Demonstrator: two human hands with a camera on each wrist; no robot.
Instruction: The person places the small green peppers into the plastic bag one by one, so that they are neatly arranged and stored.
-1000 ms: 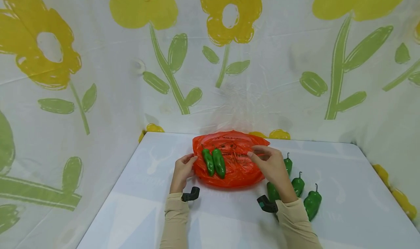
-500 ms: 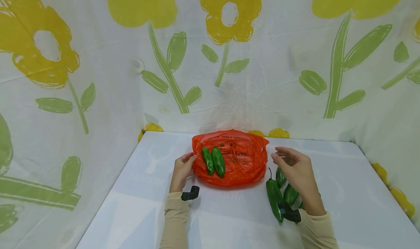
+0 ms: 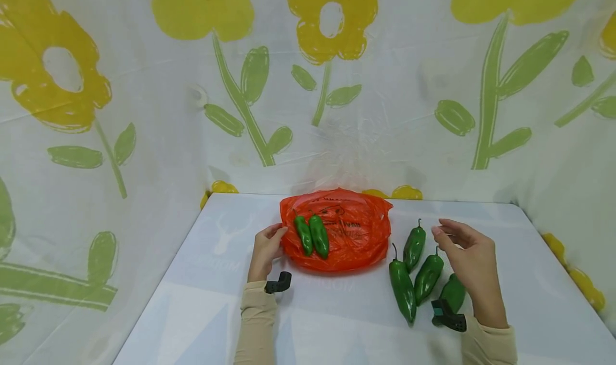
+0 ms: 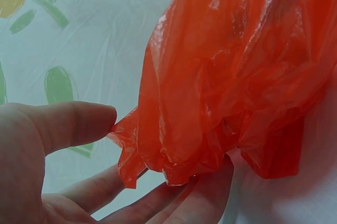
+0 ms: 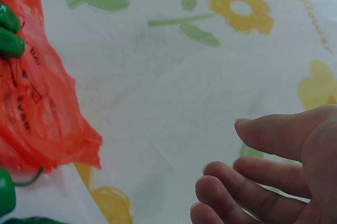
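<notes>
A crinkled red plastic bag (image 3: 358, 237) with dark print lies spread out near the table's back edge. On its left part rest two green peppers (image 3: 320, 237), side by side. My left hand (image 3: 267, 247) holds the bag's left edge; in the left wrist view the thumb and fingers (image 4: 79, 124) pinch a corner of the red film. To the right of the bag, my right hand (image 3: 474, 263) hovers with nothing in it, its thumb and fingers apart. Several more green peppers (image 3: 402, 290) with stems lie on the table between the bag and that hand.
A white table (image 3: 202, 311) with faint printed patterns bears everything. Behind it and at both sides hangs a white curtain (image 3: 394, 87) with yellow flowers. One pepper (image 3: 454, 293) is partly hidden by the right wrist's camera.
My right hand has moved from above the bag out to the right, uncovering the loose peppers. My left hand stays at the bag's left edge. Both peppers on the bag stay put.
</notes>
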